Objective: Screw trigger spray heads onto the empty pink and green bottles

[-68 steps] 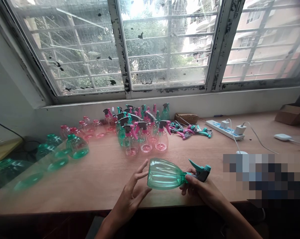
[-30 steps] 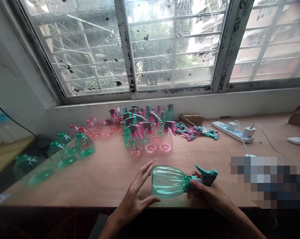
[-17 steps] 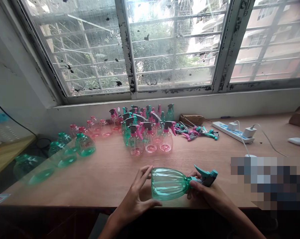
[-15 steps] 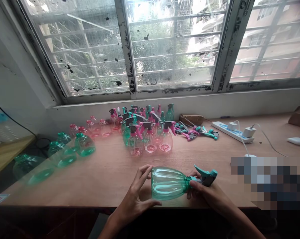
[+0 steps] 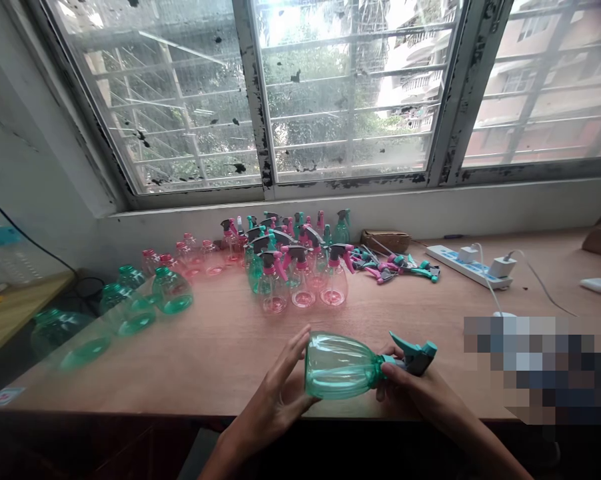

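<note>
A clear green spray bottle [image 5: 341, 365] lies sideways above the front edge of the wooden table [image 5: 215, 347]. Its teal and grey trigger head [image 5: 413, 355] points right. My right hand [image 5: 414, 389] is closed around the bottle's neck, just under the trigger head. My left hand [image 5: 279, 395] cups the bottle's base, with its fingers stretched along the bottom and the thumb underneath.
Several finished pink and green spray bottles [image 5: 293, 263] stand in the middle of the table. Capless pink bottles [image 5: 190, 257] and green bottles [image 5: 130, 307] sit to the left. Loose trigger heads [image 5: 398, 265] and a power strip [image 5: 469, 265] lie to the right, before a blurred patch.
My left hand has shifted on the bottle's base, from fingers curled over the top to fingers stretched flat against the bottom. My right hand has kept its hold on the neck.
</note>
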The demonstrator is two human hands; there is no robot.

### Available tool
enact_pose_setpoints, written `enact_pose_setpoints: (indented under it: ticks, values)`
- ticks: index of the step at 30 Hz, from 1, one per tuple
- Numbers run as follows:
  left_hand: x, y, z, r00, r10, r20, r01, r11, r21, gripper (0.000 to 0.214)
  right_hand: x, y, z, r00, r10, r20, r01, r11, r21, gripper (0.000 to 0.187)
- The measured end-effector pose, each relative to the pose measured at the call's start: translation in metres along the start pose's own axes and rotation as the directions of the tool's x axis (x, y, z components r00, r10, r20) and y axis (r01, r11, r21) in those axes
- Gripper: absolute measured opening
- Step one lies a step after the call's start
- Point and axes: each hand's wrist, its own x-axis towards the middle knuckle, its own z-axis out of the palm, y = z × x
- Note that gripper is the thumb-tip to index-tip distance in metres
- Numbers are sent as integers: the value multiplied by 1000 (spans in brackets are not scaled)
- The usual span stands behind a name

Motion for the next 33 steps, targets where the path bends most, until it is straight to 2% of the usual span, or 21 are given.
enact_pose_setpoints:
  ticks: [2,6,9,14,19,24,27,31,33]
  values:
    - [-2,-2,1,1000,-26,-4,26,1000,1,81,0,0,0,1000,4,7,-4,1000,9,35]
    - [-4,-1,1,997,-72,-27,71,997,-41,105,0,2,-1,1000,6,21,-6,1000,6,35]
    - [-1,1,-1,996,-87,-28,86,996,-29,101,0,1,-1,1000,1,16,0,1000,-18,35]
    - [-1,0,0,999,-47,10,47,999,2,100,-1,-3,2,999,25,-41,-25,1000,-8,40]
    - [-3,-1,1,996,-82,26,84,995,-62,112,-2,-3,3,1000,16,-17,-16,1000,13,40]
    - [1,4,-2,992,-105,62,109,992,-56,105,-1,-4,1,1000,8,-18,-8,1000,-16,37]
    - [2,3,-1,994,-96,47,98,995,-27,93,0,-3,-1,1000,7,-6,-7,1000,-17,36]
    - [0,-1,1,991,-111,78,117,991,-68,115,-1,2,-2,999,14,28,-14,1000,22,34]
    - [0,-1,0,988,-128,88,136,987,-88,119,-1,3,-2,999,18,43,-20,999,30,35]
